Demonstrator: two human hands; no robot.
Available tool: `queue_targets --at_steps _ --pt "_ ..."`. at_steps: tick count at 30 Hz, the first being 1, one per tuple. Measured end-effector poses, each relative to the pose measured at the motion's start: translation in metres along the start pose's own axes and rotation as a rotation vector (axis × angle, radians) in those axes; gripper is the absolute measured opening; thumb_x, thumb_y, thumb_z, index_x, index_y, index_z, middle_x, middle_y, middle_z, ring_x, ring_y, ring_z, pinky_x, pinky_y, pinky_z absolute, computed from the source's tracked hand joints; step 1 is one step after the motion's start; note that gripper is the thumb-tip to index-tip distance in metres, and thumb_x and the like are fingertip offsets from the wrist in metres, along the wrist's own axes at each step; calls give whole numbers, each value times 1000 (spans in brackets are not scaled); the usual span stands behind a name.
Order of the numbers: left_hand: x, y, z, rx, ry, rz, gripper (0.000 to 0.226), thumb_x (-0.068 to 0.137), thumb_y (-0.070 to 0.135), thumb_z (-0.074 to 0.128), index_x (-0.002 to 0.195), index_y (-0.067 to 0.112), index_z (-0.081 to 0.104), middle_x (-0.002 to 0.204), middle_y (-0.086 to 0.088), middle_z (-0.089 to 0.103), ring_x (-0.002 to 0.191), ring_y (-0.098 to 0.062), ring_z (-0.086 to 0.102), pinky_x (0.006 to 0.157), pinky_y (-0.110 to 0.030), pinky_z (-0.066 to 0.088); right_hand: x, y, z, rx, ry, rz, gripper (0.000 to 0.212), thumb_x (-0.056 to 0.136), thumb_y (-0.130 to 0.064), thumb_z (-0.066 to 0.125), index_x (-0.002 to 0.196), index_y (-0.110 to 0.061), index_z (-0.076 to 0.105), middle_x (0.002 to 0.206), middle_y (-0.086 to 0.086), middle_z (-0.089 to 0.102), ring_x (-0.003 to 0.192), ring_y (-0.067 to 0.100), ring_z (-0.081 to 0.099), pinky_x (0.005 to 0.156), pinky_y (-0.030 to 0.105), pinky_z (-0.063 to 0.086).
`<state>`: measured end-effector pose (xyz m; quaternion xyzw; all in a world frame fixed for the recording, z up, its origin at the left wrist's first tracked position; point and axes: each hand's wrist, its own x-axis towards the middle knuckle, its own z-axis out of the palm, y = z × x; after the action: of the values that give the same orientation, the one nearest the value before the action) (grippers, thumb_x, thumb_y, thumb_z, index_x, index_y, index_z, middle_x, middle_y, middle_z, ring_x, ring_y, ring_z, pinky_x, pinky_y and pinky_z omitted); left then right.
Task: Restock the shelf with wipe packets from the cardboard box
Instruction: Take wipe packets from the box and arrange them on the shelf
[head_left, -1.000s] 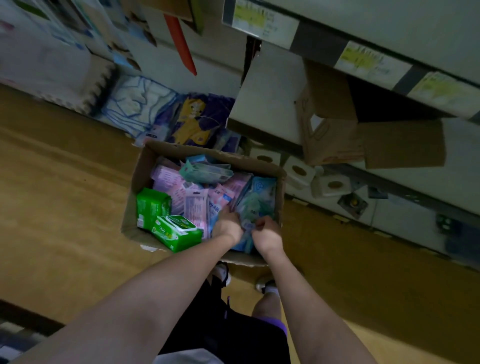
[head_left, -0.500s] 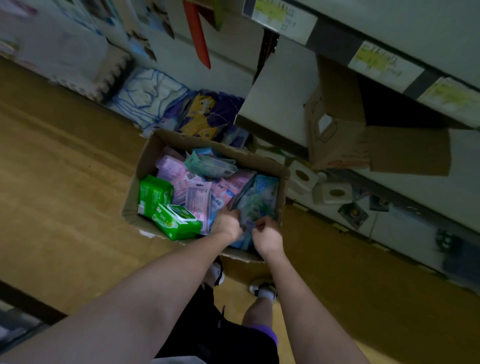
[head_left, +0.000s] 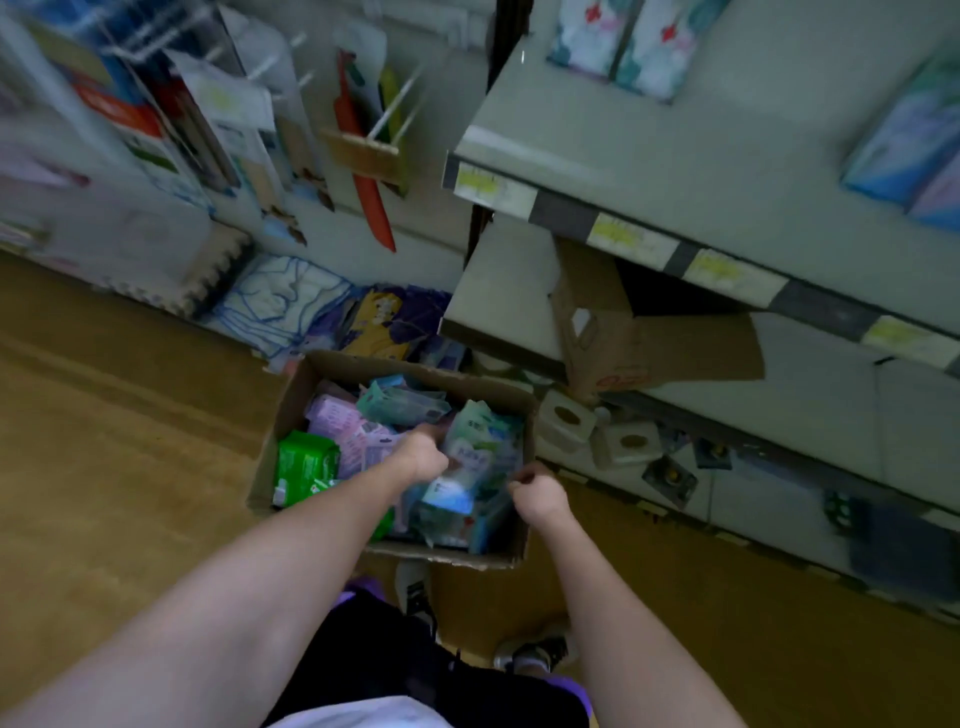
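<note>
No text can be read with certainty. The shelf edge (head_left: 613, 218) carries yellow and white price labels (head_left: 631, 240), but their print is blurred. The green packet (head_left: 306, 462) in the cardboard box (head_left: 291, 410) has white marks that are too small to read. The pale packets (head_left: 470, 460) in the box show some characters, also not legible. The second cardboard box (head_left: 602, 338) on the lower shelf has a red printed mark near its bottom corner, unreadable. Packs (head_left: 618, 41) on the upper shelf show red cross signs.

Wooden floor (head_left: 119, 467); foam puzzle mats (head_left: 208, 270) beside a printed blanket pack (head_left: 283, 306) (both against the wall); orange blade (head_left: 363, 171) hanging above.
</note>
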<state>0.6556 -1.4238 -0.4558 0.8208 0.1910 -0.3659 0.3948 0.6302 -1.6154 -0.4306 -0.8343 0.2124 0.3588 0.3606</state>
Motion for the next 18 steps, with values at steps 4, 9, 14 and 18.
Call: queue_targets --at_steps 4,9,14,18 --pt "-23 26 -39 -228 -111 58 32 78 11 79 108 13 69 104 0 72 98 -15 67 91 -34 53 -8 -22 -19 250 -69 91 26 96 -21 51 118 -9 57 116 9 64 103 25 61 90 38 51" --pt "-48 47 -72 -461 -116 73 34 79 6 77 111 8 65 101 -6 75 94 -23 72 91 -45 55 -16 -61 -22 622 -191 47 23 98 -17 51 117 -9 61 106 15 73 93 27 70 79 39 56" --pt "-67 59 -95 -421 -48 114 23 86 4 70 107 10 64 107 -10 72 94 -23 71 86 -42 57 -10 -82 -28 663 -101 -59 40 88 -27 71 124 -20 56 103 12 73 86 32 73 76 53 60" --pt "-80 76 -122 -400 37 171 20 88 6 68 97 22 60 105 -6 71 94 -23 69 85 -45 58 -26 -99 -61 645 -33 -130 37 91 -22 67 125 -18 53 107 11 71 91 31 71 78 52 59"
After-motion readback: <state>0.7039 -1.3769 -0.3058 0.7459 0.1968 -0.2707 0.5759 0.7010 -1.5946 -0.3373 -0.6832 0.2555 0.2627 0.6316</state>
